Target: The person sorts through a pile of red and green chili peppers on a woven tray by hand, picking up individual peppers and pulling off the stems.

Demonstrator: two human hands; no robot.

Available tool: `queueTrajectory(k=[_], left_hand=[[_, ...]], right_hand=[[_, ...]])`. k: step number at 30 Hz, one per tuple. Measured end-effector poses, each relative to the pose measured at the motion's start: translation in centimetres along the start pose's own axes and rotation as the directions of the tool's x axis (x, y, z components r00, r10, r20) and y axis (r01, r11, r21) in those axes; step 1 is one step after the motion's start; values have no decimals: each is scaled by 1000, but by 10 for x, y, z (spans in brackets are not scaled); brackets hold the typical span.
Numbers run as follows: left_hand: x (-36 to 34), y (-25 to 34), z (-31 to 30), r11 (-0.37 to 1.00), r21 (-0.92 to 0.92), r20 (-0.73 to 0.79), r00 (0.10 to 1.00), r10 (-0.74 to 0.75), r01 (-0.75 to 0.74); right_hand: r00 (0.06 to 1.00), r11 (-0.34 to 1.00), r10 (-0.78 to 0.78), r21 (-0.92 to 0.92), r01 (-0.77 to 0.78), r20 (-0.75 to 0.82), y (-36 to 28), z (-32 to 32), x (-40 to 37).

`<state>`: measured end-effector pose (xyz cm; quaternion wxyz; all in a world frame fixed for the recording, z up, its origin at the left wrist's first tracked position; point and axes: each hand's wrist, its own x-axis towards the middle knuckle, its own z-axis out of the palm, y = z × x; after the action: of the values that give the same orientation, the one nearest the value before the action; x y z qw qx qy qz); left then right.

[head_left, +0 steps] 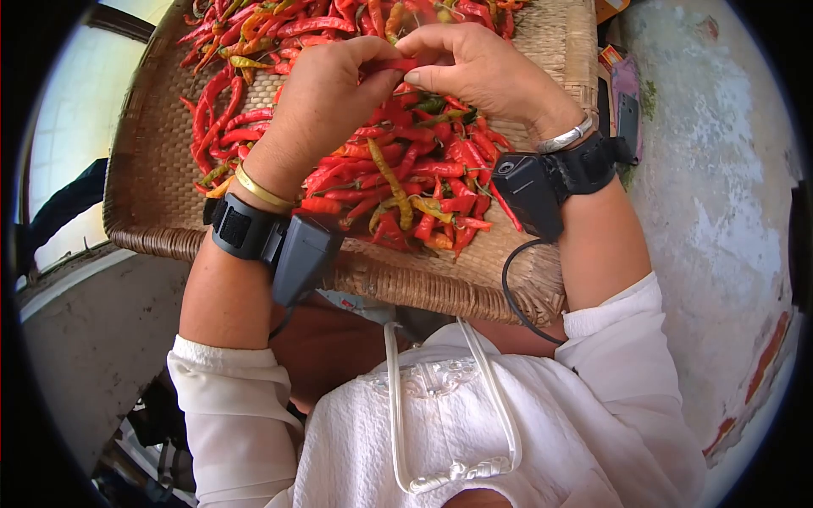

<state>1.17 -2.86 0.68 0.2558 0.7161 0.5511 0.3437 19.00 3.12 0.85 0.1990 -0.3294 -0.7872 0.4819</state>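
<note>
A red chili pepper is pinched between my two hands above the pile, partly hidden by the fingers. My left hand holds its left end between thumb and curled fingers. From the right, my right hand closes thumb and forefinger near its other end. Below them lies a heap of chili peppers, mostly red, with some yellow, orange and green ones. More chili peppers spread across the far part of the woven basket tray.
The tray's thick braided rim runs close to my lap. Each wrist wears a black strapped device, and a cable loops from the right one. A phone stands by the worn wall on the right.
</note>
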Motion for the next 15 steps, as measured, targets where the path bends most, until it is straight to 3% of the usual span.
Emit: queueTrajectory(k=[1, 3, 7, 9, 10, 11, 12, 13, 14, 15], left_hand=[[0, -3, 1, 1000, 1, -1, 1000, -1, 1], [0, -7, 3, 956, -275, 11, 994, -105, 104], [2, -2, -1, 938, -339, 29, 998, -64, 70], [2, 6, -6, 977, -151, 51, 988, -142, 149], [1, 3, -4, 977, -151, 50, 988, -144, 150], [-1, -2, 0, 996, -12, 103, 991, -82, 83], [-2, -5, 2, 992, 123, 163, 986, -27, 7], [-2, -3, 1, 980, 197, 285, 958, -45, -12], [-3, -3, 3, 980, 196, 285, 957, -47, -10], [-4, -4, 5, 974, 216, 310, 951, -8, -62]], right_hand=[[1000, 999, -18, 47, 19, -9, -3, 2, -1], [1000, 1000, 10, 2, -10, 18, -10, -1, -1], [994, 980, 86, -186, -72, 69, -12, -11, -1], [989, 979, 146, -149, -142, 14, -17, -22, -2], [978, 972, 206, -108, -209, -37, -17, -27, -4], [986, 986, 161, -35, -162, -41, 9, -34, 5], [951, 952, 305, 11, -305, -57, -22, -44, -1], [956, 953, 273, 167, -253, -107, -19, -48, -2], [955, 929, 249, 318, -189, -162, -15, -51, -2], [955, 929, 249, 318, -189, -162, -14, -51, -1]])
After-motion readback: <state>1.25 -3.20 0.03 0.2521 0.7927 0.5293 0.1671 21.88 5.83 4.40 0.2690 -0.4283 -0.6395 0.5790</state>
